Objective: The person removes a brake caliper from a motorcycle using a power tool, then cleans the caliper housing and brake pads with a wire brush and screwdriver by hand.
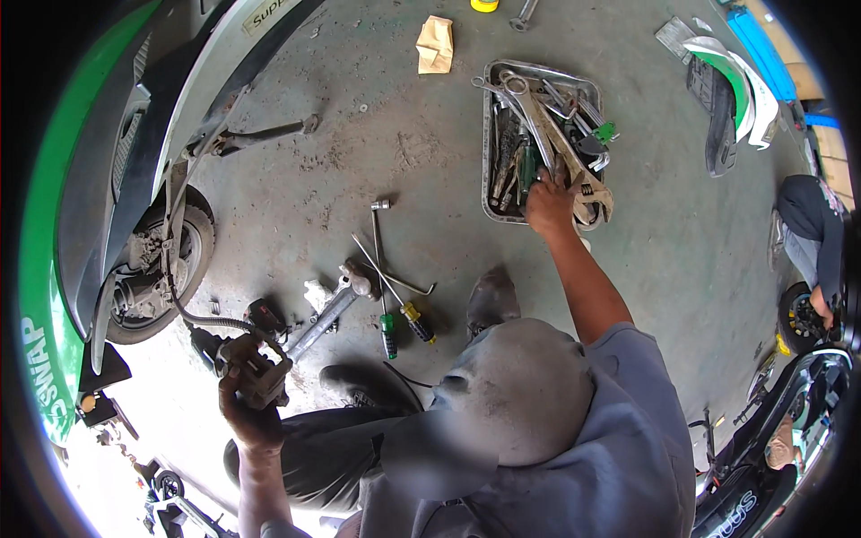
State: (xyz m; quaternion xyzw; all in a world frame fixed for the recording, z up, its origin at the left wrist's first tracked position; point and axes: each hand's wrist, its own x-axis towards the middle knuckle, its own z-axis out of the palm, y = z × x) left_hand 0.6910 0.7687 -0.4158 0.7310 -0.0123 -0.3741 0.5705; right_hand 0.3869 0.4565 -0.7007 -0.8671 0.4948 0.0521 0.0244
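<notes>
While the left hand (pixel 248 412) clutches a grimy metal part (pixel 258 369) near the wheel (pixel 204 240), the right hand (pixel 551 202) is down at the near edge of the tray (pixel 486 157), among tools (pixel 534 125); gripping one? Can't tell!

Dull brown caliper (pixel 263 370), silver-grey tray (pixel 487 152)

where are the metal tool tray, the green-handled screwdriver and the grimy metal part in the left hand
Metal tool tray (pixel 487 134): head view, on its left rim
Green-handled screwdriver (pixel 388 337): head view, on its handle
Grimy metal part (pixel 261 370): head view, near its middle
</notes>
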